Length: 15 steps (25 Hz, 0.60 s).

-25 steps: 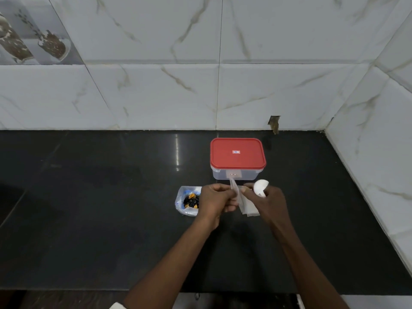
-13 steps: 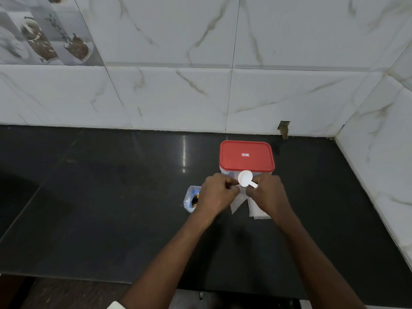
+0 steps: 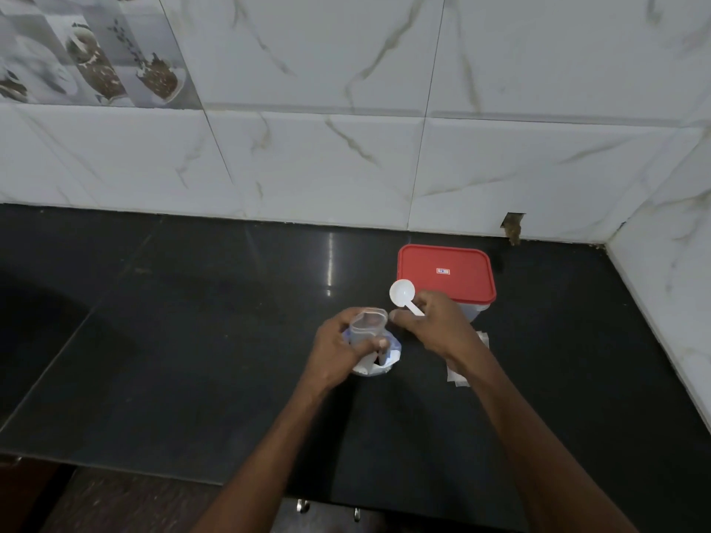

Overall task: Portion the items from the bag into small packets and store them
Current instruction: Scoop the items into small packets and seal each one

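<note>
My left hand (image 3: 338, 350) holds a small clear packet (image 3: 367, 325) upright with its mouth spread open, right over the bag of items (image 3: 379, 361) on the black counter. The bag is mostly hidden under that hand and the packet. My right hand (image 3: 434, 325) pinches the handle of a white plastic scoop (image 3: 402, 293), its bowl raised just right of the packet's mouth. A few spare clear packets (image 3: 459, 375) lie flat on the counter, partly under my right wrist.
A clear container with a shut red lid (image 3: 446, 273) stands just behind my right hand. The black counter (image 3: 192, 340) meets tiled walls at the back and at the right (image 3: 661, 302). Its front edge runs along the bottom of the view.
My left hand has taken one packet away from the pile, moved it left over the bag and opened its mouth. The right hand with the scoop has followed to the left.
</note>
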Each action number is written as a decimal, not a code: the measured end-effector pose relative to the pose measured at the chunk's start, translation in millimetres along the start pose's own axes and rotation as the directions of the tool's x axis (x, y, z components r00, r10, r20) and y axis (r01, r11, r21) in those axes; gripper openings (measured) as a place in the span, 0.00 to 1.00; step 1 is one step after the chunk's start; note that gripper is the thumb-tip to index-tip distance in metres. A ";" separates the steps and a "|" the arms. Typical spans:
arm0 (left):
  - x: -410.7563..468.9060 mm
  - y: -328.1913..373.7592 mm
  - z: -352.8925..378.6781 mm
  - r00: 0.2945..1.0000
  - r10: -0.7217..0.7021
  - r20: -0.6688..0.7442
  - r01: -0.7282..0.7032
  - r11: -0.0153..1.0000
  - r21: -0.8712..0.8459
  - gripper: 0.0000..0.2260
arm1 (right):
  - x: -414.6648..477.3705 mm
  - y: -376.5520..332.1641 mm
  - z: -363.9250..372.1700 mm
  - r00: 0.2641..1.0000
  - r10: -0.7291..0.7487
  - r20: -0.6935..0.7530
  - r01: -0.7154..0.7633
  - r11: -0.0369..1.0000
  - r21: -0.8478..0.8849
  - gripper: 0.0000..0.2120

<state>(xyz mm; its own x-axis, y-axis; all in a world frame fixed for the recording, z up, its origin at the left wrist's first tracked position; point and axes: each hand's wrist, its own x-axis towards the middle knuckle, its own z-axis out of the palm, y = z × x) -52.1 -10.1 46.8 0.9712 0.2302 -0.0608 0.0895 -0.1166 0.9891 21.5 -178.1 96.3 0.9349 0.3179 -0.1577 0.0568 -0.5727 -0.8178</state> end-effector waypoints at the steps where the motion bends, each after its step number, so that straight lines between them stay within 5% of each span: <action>1: -0.9 -0.8 -13.2 0.996 -0.006 -0.088 0.003 0.999 -0.038 0.18 | 1.3 3.3 0.1 1.000 0.014 -0.002 -0.014 1.000 -0.011 0.06; 4: -5.1 -9.9 -53.6 0.978 -0.047 -0.204 0.032 0.997 -0.074 0.17 | 4.4 21.2 2.6 0.998 -0.063 -0.002 0.061 0.963 -0.264 0.06; 10: -11.8 -40.4 -53.6 0.959 -0.269 0.086 0.269 0.963 0.006 0.17 | 1.0 48.7 61.7 0.994 -0.099 0.045 0.106 0.781 -0.616 0.10; 15: -13.5 -59.0 -38.5 0.951 -0.304 0.057 0.309 0.942 -0.128 0.15 | 3.5 52.7 86.0 0.984 -0.147 0.105 0.177 0.661 -0.729 0.14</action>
<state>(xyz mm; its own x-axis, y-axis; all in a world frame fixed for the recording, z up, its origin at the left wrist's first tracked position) -79.0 30.9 -5.6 0.9092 0.1992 -0.3657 0.3557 0.0852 0.9307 -2.4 -142.2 5.1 0.8744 0.4762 -0.0933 0.4580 -0.8734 -0.1654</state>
